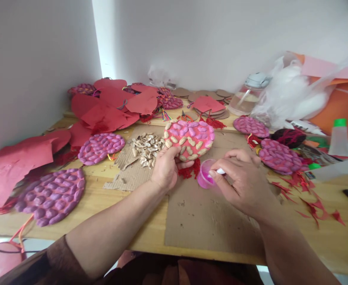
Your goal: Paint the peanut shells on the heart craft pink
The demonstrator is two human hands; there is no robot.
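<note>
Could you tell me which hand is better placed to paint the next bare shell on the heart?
Right: the right hand holds a white-handled tool at the pink paint cup, while the left hand steadies the heart.

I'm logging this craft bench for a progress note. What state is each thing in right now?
Heart plaque: partly painted, top shells pink, lower ones bare, held tilted by left hand.
Paint cup: open, pink paint inside.
Right hand: holds a white brush handle at the cup.
Shell pile: loose, unpainted.
Purple plaque: fully painted, lying flat.
Water bottle: lid shut.
</note>
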